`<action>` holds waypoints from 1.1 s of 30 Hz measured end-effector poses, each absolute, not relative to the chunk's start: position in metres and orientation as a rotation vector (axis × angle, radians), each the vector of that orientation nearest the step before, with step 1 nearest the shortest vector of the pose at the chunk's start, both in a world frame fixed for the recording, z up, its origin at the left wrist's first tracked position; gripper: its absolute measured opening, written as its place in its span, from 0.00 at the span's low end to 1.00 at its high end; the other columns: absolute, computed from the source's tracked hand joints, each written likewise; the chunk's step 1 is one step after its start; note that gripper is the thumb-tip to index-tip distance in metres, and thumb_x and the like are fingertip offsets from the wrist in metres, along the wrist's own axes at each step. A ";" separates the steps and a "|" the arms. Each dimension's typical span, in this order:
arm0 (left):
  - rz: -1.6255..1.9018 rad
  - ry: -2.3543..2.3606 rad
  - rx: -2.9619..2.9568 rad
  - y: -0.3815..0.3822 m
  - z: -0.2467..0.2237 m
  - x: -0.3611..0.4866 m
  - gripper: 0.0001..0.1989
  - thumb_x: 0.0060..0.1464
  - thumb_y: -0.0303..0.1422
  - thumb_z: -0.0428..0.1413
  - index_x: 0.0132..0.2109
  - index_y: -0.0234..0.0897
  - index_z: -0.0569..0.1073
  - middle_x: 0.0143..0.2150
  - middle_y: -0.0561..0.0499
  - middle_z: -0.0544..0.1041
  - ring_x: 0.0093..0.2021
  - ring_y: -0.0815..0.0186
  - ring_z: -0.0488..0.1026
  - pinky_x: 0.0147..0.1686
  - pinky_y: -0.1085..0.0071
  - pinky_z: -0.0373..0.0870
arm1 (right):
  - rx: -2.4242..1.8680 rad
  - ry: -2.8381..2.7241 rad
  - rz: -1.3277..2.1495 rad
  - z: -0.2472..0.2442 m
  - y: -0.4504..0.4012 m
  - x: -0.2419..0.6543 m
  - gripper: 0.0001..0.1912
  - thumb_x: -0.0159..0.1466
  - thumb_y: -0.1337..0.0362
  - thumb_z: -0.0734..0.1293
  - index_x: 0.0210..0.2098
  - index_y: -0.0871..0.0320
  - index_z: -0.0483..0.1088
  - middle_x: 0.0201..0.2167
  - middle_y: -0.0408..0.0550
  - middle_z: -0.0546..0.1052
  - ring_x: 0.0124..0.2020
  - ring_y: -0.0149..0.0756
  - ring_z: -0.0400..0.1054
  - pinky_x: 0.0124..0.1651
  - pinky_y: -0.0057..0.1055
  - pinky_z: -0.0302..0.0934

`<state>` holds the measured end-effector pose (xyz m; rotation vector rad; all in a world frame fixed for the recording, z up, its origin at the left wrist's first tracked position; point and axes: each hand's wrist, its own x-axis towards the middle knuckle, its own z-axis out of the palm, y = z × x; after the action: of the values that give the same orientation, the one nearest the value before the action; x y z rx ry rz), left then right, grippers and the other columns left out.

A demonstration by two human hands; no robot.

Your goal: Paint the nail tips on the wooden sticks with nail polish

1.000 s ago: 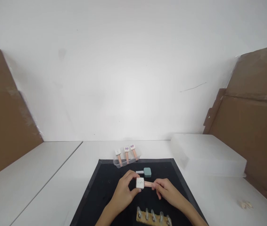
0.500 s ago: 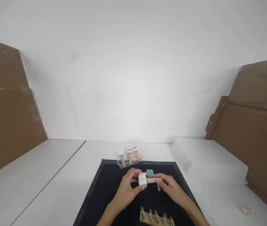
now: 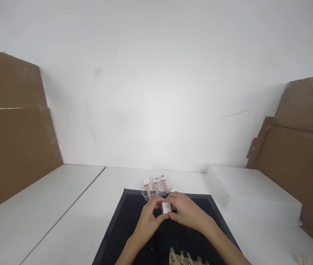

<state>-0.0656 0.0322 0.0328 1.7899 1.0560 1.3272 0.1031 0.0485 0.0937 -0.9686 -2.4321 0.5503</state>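
Between my two hands, over the black mat (image 3: 134,217), is a small white square nail polish bottle (image 3: 166,207) with dark print on its face. My left hand (image 3: 149,217) pinches it from the left, thumb below and fingers above. From the right, my right hand (image 3: 185,210) closes on the same bottle, its fingertips meeting those of the left. The peach cap is hidden behind the right hand. Past my hands, a clear plastic tray (image 3: 170,190) holds three similar bottles with white square bodies and peach caps, such as the middle bottle (image 3: 156,180).
At the near edge of the mat stands a wooden strip (image 3: 182,260) with several clear upright pieces. A white foam-like block (image 3: 256,195) lies to the right. Cardboard panels (image 3: 13,140) flank the white table, and a small pale item (image 3: 303,259) sits at lower right.
My right hand has moved left from the peach cap to the white body, covering the cap. The small teal square thing behind it has gone out of sight. The view has shifted slightly.
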 end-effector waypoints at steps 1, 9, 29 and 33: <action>1.338 1.079 1.784 0.033 0.034 -0.068 0.12 0.46 0.30 0.59 0.40 0.39 0.69 0.39 0.49 0.73 0.41 0.63 0.71 0.43 0.65 0.69 | -0.960 -2.426 0.561 0.095 0.051 0.099 0.08 0.51 0.71 0.69 0.32 0.59 0.74 0.31 0.49 0.74 0.37 0.43 0.67 0.41 0.34 0.58; 1.569 1.441 1.769 0.045 0.028 -0.094 0.22 0.46 0.32 0.57 0.50 0.41 0.65 0.51 0.45 0.66 0.53 0.56 0.64 0.51 0.58 0.62 | -1.088 -2.085 0.738 0.093 0.116 0.067 0.07 0.62 0.68 0.63 0.39 0.61 0.71 0.34 0.47 0.75 0.33 0.34 0.69 0.36 0.30 0.64; 1.604 1.688 1.507 0.052 0.022 -0.111 0.14 0.52 0.32 0.47 0.46 0.37 0.65 0.44 0.45 0.69 0.38 0.62 0.70 0.37 0.65 0.68 | -1.524 -1.882 0.455 0.038 0.167 -0.011 0.12 0.66 0.64 0.63 0.48 0.60 0.67 0.47 0.51 0.71 0.42 0.39 0.70 0.43 0.41 0.67; 1.588 1.690 1.514 0.053 0.020 -0.111 0.13 0.52 0.32 0.47 0.46 0.37 0.65 0.45 0.45 0.68 0.38 0.62 0.69 0.37 0.64 0.68 | -1.534 -1.990 0.335 0.039 0.165 -0.013 0.13 0.65 0.64 0.63 0.48 0.61 0.66 0.46 0.51 0.71 0.42 0.40 0.70 0.42 0.41 0.67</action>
<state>-0.1110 0.0533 0.0201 1.5143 1.6898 1.5876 -0.0127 0.1653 0.0386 -1.5336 -1.9895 0.3353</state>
